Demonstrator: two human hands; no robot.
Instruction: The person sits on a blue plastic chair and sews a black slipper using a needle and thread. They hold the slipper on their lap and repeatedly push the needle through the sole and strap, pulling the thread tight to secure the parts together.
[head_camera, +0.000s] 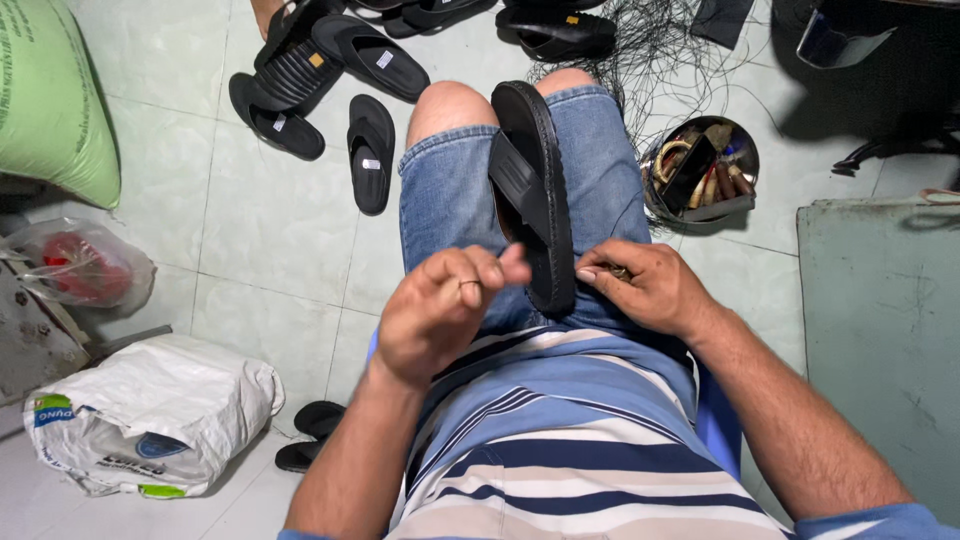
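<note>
A black sandal (540, 190) stands on its edge between my knees, resting on my denim shorts. My left hand (440, 305) is curled just left of the sandal's near end, thumb and finger pinched together as if on a thin thread too fine to see clearly. My right hand (645, 285) presses on the sandal's near edge from the right, with a small metal tool partly hidden under its fingers.
Several black sandals (330, 90) lie on the tiled floor ahead. A round tin of tools (700, 170) sits at right by tangled black thread (670, 50). White sack (150, 415), green sack (50, 95), grey board (880, 330) flank me.
</note>
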